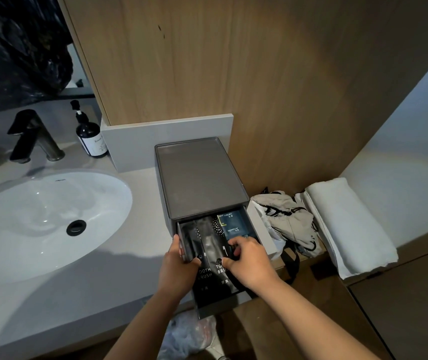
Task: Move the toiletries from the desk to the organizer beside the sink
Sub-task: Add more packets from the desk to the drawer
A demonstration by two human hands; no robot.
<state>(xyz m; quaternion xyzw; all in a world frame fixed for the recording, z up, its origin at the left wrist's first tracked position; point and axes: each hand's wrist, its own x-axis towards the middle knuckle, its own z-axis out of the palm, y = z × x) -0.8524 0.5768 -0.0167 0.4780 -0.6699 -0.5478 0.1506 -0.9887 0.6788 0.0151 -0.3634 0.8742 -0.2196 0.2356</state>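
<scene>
Beside the white sink (51, 211), on the pale grey desk (119, 276), stands a grey organizer (200, 178) with a flat tray top and one drawer (216, 307) pulled out toward the viewer, past the desk's front edge. Two black toothbrush packets (209, 245) lie lengthwise in the drawer, side by side, with a blue shower cap packet (233, 224) at the back right. The person's left hand (179, 266) grips the drawer's left wall, fingers curled over the rim and thumb resting on the left packet. The right hand (246, 258) reaches in from the right, its fingers (239, 242) bent down onto the right packet and the drawer's right side; whether they pinch a packet or only press it flat cannot be told. The toiletries are thus already inside the drawer, directly under and between both sets of fingers. Judging from this, the main risk is the overhanging drawer: a push down from the hands could tip it or pull it free and spill the packets to the floor. Shutting it with a packet riding up could jam or crease that packet against the organizer's top edge, and fingers left curled over the rim could get caught. A grey bag (288, 219) and a rolled white towel (348, 227) sit just right of the organizer; a dark pump bottle (92, 136) and black tap (33, 136) stand behind the sink.
</scene>
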